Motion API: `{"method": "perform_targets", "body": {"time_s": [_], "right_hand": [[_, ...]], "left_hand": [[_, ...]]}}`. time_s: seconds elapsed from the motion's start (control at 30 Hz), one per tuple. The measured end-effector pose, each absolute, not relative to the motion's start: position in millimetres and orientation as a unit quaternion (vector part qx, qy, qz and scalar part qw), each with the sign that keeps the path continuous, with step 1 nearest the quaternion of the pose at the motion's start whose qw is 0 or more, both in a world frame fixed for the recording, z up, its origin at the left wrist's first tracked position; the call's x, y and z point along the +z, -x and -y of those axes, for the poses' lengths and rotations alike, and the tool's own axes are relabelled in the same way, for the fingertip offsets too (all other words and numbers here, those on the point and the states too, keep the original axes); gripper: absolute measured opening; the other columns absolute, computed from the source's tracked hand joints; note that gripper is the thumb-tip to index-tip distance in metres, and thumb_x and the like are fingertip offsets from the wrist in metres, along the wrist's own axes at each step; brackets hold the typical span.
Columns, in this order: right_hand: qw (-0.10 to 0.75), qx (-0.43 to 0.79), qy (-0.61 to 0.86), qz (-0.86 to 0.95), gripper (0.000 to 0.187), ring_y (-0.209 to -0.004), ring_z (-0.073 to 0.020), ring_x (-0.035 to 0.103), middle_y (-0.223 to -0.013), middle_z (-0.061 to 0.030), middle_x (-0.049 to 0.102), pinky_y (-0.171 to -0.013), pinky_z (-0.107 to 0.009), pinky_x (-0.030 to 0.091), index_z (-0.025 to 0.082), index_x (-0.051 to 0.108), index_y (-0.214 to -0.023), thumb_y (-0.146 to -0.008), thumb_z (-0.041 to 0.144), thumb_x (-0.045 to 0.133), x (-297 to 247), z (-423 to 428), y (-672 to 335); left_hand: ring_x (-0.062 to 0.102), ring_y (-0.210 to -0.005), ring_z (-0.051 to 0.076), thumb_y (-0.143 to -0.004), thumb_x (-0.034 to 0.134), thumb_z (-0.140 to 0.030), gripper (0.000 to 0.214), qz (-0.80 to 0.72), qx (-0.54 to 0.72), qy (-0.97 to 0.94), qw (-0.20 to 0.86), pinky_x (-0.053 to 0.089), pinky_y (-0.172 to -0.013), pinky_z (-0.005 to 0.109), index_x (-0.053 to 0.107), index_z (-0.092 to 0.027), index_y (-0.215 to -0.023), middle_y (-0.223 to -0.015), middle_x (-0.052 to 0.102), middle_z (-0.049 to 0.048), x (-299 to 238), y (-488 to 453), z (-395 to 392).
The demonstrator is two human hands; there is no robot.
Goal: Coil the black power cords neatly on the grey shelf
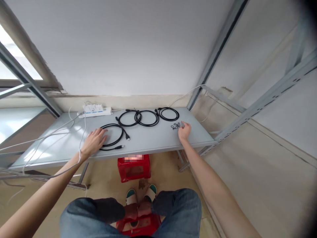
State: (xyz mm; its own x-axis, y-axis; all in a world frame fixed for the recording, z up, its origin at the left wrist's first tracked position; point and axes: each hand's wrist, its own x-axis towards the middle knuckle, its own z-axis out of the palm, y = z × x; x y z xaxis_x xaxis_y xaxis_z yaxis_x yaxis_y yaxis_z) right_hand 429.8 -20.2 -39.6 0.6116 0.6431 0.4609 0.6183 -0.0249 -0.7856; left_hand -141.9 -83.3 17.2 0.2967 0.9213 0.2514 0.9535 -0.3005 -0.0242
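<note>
Head view. Your left hand (93, 141) lies flat, fingers spread, on the rim of the nearest coiled black cable (112, 136), which sits on the grey metal shelf (153, 138) near its front edge, left of centre. Your right hand (184, 131) rests on the shelf at its right end, fingers loosely together, fingertips just beside a small tangle of black wire ties (175, 126). Three more coiled black cables (148, 117) line the shelf's back. A white power strip (95, 110) sits at its back left.
</note>
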Motion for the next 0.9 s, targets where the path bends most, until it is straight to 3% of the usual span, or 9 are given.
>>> {"method": "perform_targets", "body": {"time_s": [0.1, 0.27, 0.43, 0.53, 0.7, 0.8, 0.9], "right_hand": [[0.539, 0.02, 0.715, 0.445, 0.054, -0.122, -0.0294, 0.06, -0.123, -0.0204, 0.067, -0.115, -0.048, 0.045, 0.008, 0.078, -0.121, -0.079, 0.01, 0.045, -37.9, 20.8, -429.3], [0.536, 0.025, 0.722, 0.438, 0.05, -0.123, -0.03, 0.061, -0.123, -0.0205, 0.068, -0.116, -0.048, 0.044, 0.009, 0.077, -0.119, -0.08, 0.01, 0.046, -35.4, 22.9, -428.2], [0.537, 0.012, 0.724, 0.434, 0.052, -0.118, -0.0304, 0.062, -0.12, -0.0209, 0.067, -0.114, -0.048, 0.045, 0.008, 0.077, -0.118, -0.077, 0.01, 0.045, -35.5, 24.6, -428.3], [0.544, 0.002, 0.72, 0.43, 0.052, -0.115, -0.03, 0.061, -0.117, -0.0198, 0.065, -0.111, -0.047, 0.047, 0.009, 0.077, -0.117, -0.075, 0.011, 0.045, -36.3, 24.9, -428.8], [0.543, -0.068, 0.688, 0.477, 0.05, -0.115, -0.0305, 0.058, -0.115, -0.0177, 0.061, -0.109, -0.051, 0.047, 0.013, 0.074, -0.117, -0.077, 0.01, 0.043, -33.2, 29.5, -422.8], [0.5, -0.124, 0.658, 0.549, 0.051, -0.116, -0.0304, 0.057, -0.118, -0.0164, 0.06, -0.107, -0.051, 0.048, 0.015, 0.071, -0.123, -0.081, 0.009, 0.044, -27.6, 36.0, -413.8], [0.429, -0.147, 0.627, 0.633, 0.052, -0.118, -0.0311, 0.056, -0.123, -0.0174, 0.059, -0.105, -0.049, 0.048, 0.016, 0.068, -0.13, -0.084, 0.007, 0.045, -22.4, 42.9, -403.6]], "left_hand": [[0.059, -0.136, 0.041, -0.102, 0.041, -0.035, 0.059, 0.674, -0.121, 0.718, 0.125, 0.048, -0.112, 0.052, 0.052, -0.011, -0.155, -0.15, 0.058, 0.0258, 12.9, 151.8, 63.6], [0.067, -0.124, 0.04, -0.099, 0.041, -0.029, 0.059, 0.718, -0.105, 0.687, 0.03, 0.054, -0.101, 0.048, 0.053, -0.006, -0.152, -0.136, 0.068, 0.0267, 0.5, 150.1, 34.6], [0.073, -0.103, 0.036, -0.093, 0.048, -0.03, 0.042, 0.731, -0.217, 0.644, -0.057, 0.057, -0.092, 0.044, 0.07, -0.014, -0.124, -0.105, 0.078, 0.0179, -7.3, 150.3, 30.3], [0.072, -0.097, 0.03, -0.089, 0.049, -0.039, 0.037, 0.706, -0.326, 0.621, -0.1, 0.057, -0.091, 0.038, 0.073, -0.019, -0.11, -0.097, 0.078, 0.0105, -9.0, 156.6, 36.1], [0.067, -0.087, 0.026, -0.083, 0.051, -0.05, 0.052, 0.676, -0.455, 0.551, -0.179, 0.057, -0.087, 0.037, 0.076, -0.016, -0.112, -0.089, 0.075, 0.0057, -13.2, 161.6, 45.3], [0.068, -0.09, 0.027, -0.08, 0.052, -0.049, 0.056, 0.666, -0.454, 0.557, -0.201, 0.057, -0.093, 0.041, 0.077, -0.014, -0.117, -0.094, 0.077, 0.007, -15.2, 157.5, 46.5], [0.07, -0.106, 0.029, -0.08, 0.055, -0.043, 0.055, 0.643, -0.457, 0.583, -0.198, 0.054, -0.104, 0.043, 0.077, -0.015, -0.122, -0.111, 0.079, 0.0109, -16.4, 153.2, 46.1]]}}
